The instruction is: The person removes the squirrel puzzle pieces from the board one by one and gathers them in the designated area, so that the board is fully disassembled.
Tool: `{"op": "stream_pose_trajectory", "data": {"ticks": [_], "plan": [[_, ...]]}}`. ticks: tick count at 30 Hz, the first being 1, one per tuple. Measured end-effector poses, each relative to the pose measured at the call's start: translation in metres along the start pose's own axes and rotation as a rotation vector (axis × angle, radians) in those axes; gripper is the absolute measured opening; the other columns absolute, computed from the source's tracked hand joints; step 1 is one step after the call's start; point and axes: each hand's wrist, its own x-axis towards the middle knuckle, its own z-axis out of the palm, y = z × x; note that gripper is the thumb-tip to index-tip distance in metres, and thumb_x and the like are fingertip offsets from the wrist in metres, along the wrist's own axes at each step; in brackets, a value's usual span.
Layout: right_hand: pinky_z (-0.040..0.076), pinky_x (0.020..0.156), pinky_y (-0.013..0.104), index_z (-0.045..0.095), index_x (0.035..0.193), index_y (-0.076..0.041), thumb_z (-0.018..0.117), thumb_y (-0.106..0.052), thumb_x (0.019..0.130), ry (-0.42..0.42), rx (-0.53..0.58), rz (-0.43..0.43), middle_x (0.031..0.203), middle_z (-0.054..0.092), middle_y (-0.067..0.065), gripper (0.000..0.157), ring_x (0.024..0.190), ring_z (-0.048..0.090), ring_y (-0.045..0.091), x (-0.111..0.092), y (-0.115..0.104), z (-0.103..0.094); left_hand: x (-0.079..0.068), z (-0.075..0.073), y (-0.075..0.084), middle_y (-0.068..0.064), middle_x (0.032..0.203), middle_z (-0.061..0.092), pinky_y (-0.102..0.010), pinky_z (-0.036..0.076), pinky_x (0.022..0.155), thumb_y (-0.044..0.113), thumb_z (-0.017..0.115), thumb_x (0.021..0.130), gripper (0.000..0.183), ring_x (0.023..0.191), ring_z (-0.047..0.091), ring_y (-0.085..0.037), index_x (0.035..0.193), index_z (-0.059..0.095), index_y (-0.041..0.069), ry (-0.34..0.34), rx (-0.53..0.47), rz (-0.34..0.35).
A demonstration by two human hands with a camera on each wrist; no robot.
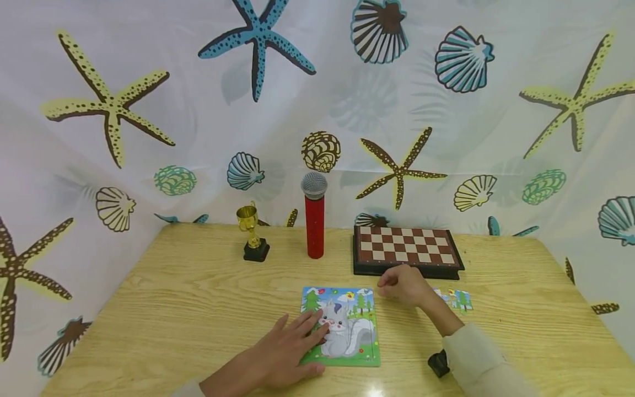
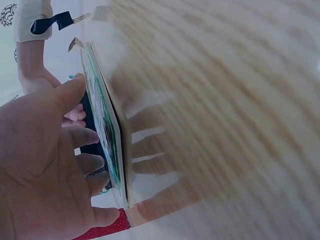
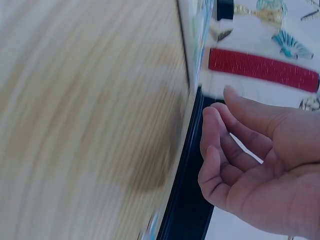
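Observation:
A square jigsaw puzzle [image 1: 344,336] with a grey squirrel, trees and flowers lies flat on the table. My left hand [image 1: 288,350] rests on its left side, fingers spread and nearly straight across the picture. In the left wrist view, the puzzle's edge [image 2: 117,145] shows beside the fingertips. Just off the puzzle's upper right corner, my right hand [image 1: 404,284] hovers with loosely bent fingers. Nothing shows between its thumb and fingers [image 3: 212,130] in the right wrist view. Loose puzzle pieces [image 1: 463,300] lie beyond the right wrist, partly hidden by the forearm.
A brown and white chessboard box [image 1: 407,246] stands behind the right hand. At the back are a red microphone [image 1: 315,220] and a small gold trophy cup [image 1: 252,226] on a black base. A patterned cloth [image 1: 198,121] hangs behind the wooden table [image 1: 173,286].

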Motion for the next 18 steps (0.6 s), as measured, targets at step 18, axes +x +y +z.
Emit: {"op": "stream_pose_trajectory", "data": {"ticks": [18], "plan": [[0.048, 0.062, 0.022, 0.071, 0.091, -0.003, 0.071, -0.010, 0.084, -0.064, 0.147, -0.018, 0.082, 0.070, 0.005, 0.010, 0.069, 0.059, 0.008, 0.028, -0.047, 0.054, -0.005, 0.000, 0.003, -0.002, 0.159, 0.021, -0.062, 0.022, 0.109, 0.059, 0.041, 0.094, 0.071, 0.147, 0.021, -0.025, 0.151, 0.028, 0.018, -0.029, -0.022, 0.012]]}}
